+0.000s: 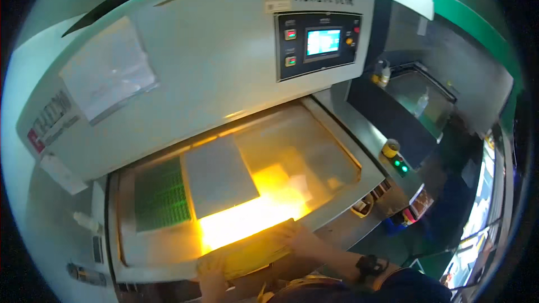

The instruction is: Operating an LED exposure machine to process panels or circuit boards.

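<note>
With both hands I hold a flat rectangular panel (255, 252), lit yellow, tilted at the front edge of a machine's bed. My left hand (211, 274) is closed on its near left corner. My right hand (290, 237) grips its right end; the strong glare blurs the fingers. Past the panel, a bright yellow-white light (247, 221) shines across the bed (309, 140). On the bed lie a green circuit board panel (163, 196) at the left and, beside it, a plain grey rectangular panel (219, 175).
A white machine hood (208, 50) overhangs the bed's far side, with a lit control screen (323, 42). On the right ledge sit a yellow roll (391, 147) and green-lit buttons (401, 165). Clear bottles (421, 102) stand farther right. An open compartment (370, 199) holds small items.
</note>
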Tool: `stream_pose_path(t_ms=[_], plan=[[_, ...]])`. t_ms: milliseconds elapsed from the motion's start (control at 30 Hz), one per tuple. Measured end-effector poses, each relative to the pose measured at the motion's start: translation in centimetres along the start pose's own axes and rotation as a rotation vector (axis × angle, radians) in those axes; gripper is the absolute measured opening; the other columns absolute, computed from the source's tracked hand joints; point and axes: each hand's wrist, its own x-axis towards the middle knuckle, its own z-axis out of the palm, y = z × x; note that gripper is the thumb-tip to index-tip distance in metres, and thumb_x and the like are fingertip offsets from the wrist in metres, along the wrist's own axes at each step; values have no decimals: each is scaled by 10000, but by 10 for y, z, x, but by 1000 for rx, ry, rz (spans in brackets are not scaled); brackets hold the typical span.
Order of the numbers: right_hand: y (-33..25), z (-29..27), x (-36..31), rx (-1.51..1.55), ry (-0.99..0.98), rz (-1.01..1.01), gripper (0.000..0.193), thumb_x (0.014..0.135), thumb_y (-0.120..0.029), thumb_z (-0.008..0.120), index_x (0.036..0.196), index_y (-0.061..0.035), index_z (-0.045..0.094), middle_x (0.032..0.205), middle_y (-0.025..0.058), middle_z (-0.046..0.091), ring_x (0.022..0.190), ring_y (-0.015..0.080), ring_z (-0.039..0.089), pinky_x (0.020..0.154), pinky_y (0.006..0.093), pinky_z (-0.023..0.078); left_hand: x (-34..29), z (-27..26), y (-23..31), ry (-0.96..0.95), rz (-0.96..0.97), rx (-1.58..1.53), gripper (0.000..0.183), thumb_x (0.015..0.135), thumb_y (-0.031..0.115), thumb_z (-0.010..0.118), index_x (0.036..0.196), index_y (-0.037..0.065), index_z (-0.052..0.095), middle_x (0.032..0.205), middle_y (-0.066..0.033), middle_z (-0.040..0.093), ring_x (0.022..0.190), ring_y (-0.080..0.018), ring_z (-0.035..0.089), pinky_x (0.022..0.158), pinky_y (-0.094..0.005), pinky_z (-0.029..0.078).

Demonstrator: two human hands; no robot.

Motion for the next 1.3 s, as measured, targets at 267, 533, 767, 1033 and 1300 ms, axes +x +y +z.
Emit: stream_pose_path(t_ms=[267,533,767,1033,1300], plan=[[40,103,-103,166,-100,106,642,775,-69,663,1377,-260,547,1470,20,496,1349,417,444,952,476,535,-111,122,93,-26,-313,-354,855,801,394,701,1537,194,315,1631,-91,199,1480,-417,181,1109,-732,134],[72,289,-138,213,-62,342,539,855,-87,652,1374,-178,542,1473,136,466,1382,354,409,1079,492,419,-240,201,69,-457,-631,-614,731,944,550,515,1541,182,310,1621,-76,246,1474,-363,245,1120,-652,239],[-3,273,-38,138,-166,188,775,766,-206,763,1454,-84,428,1524,231,330,1417,405,300,1120,529,311,-243,215,12,-244,-652,-859,682,958,525,498,1514,153,367,1537,-108,408,1388,-327,417,1137,-469,329],[-166,193,120,206,217,330,822,815,-272,725,1512,-99,323,1579,189,249,1463,365,228,1175,507,231,-239,222,-167,120,-463,-1019,594,962,359,591,1446,43,452,1453,-197,492,1365,-325,453,1123,-403,364],[-223,115,112,113,-326,662,604,767,-527,713,1124,-45,642,1213,161,624,1226,321,534,1108,554,296,-257,79,-258,-41,-467,-1343,514,974,233,613,1432,44,475,1410,-144,544,1302,-308,521,1079,-377,408]])
